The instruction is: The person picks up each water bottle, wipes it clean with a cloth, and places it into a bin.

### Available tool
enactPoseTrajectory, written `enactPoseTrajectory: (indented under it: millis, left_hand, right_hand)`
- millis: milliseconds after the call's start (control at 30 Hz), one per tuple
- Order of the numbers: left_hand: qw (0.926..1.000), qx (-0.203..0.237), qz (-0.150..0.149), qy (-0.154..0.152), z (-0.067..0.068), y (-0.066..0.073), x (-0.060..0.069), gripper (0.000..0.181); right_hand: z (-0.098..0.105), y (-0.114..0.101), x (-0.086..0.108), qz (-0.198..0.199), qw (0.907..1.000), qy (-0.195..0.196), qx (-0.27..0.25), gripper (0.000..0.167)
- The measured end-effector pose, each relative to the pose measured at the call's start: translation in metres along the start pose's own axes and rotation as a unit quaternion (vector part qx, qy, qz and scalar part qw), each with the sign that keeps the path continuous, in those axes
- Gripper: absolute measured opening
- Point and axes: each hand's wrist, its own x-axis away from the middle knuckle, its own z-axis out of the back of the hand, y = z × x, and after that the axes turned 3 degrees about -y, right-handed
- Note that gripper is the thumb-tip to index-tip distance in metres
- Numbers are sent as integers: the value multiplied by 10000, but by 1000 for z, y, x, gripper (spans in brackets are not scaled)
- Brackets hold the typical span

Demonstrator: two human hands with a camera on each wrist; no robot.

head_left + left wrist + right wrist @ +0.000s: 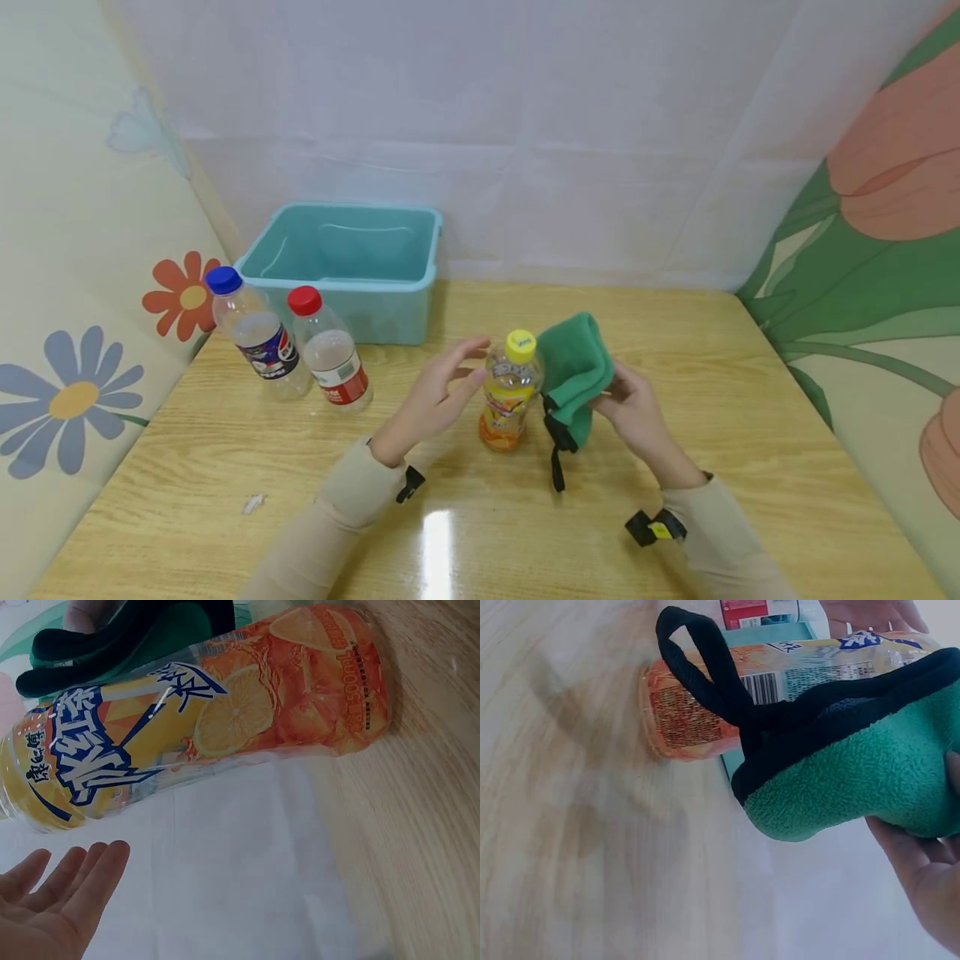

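Observation:
A clear bottle with a yellow cap and an orange-yellow label (504, 408) stands upright on the table. Just left of it is my left hand (435, 400), fingers extended; the left wrist view shows a gap between the fingertips and the bottle (225, 720). My right hand (637, 412) pinches a green fabric pouch (576, 367) with black trim and a black loop, on the right side of the bottle. In the right wrist view the pouch (855, 780) covers part of the bottle (686, 712) from sight.
An open light-blue bin (360, 310) stands at the back left of the wooden table (525, 533). In front of it are a blue-capped bottle (266, 346) and a red-capped bottle (337, 367). A small white scrap (253, 503) lies near the front left.

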Motion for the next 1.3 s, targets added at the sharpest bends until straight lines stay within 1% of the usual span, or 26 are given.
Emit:
enactPoseTrajectory:
  millis: [100, 233, 333, 533, 700, 900, 1033, 1167, 1300]
  left_hand:
    - [9995, -103, -32, 295, -3, 3, 2, 42]
    - [9985, -279, -34, 476, -6, 9, 3, 50]
    - [9976, -405, -32, 557, -9, 12, 2, 55]
    - [9958, -650, -153, 628, -15, 15, 0, 60]
    - [9940, -852, -106, 671, -16, 15, 0, 61]
    - [9941, -880, 52, 626, -17, 12, 0, 60]
    - [9958, -737, 35, 550, -17, 11, 0, 59]
    - [9975, -590, 4, 394, -15, 12, -1, 59]
    - [9990, -385, 79, 195, -12, 12, -3, 59]
  right_hand:
    - [0, -2, -2, 216, 9998, -41, -39, 38]
    - [0, -4, -6, 438, 9988, -210, 13, 42]
    - [1, -5, -9, 443, 9983, -378, 58, 46]
    - [2, -8, -17, 431, 9964, -720, -97, 45]
    - [2, -11, -22, 447, 9943, -962, -97, 45]
    - [3, -10, -26, 498, 9929, -1065, -156, 42]
    - [4, -11, -28, 578, 9910, -1179, -239, 41]
    - [5, -12, -30, 568, 9904, -1242, -203, 40]
    - [5, -13, -31, 571, 9904, -1249, -178, 39]
